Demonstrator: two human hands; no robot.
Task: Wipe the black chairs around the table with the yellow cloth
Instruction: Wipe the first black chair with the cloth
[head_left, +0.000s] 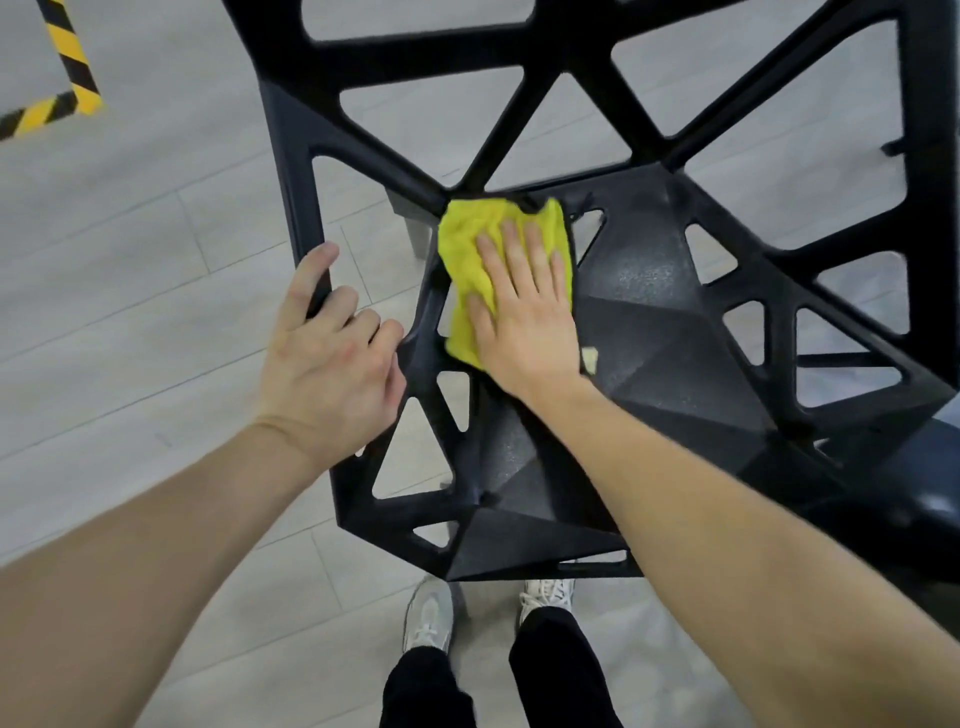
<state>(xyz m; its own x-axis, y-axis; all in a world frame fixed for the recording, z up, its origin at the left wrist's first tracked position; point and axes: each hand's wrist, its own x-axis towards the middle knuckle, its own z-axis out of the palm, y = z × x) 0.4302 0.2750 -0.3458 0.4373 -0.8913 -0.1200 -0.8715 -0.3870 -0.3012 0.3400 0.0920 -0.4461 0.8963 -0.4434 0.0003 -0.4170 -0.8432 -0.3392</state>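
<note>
Wiping of seat, viewed from above. Crumpled yellow microfibre cloth (498, 260) spread on rear left part of seat of black moulded-plastic chair with triangular cut-outs (654, 332), just below junction with backrest struts. Right hand (524, 306) laid flat on cloth, fingers straight and slightly spread, palm pressing downward; presumably to keep broad contact with faceted surface. Left hand (332, 343) curled round left edge bar of chair, thumb outside, fingers wrapped inward; probably to steady frame against push of wiping stroke. White sneakers (431, 613) planted close to front edge of seat. Pale wood-grain plank floor (130, 270) beneath; yellow-and-black striped hazard tape (67, 57) at upper left. Table not in view.
</note>
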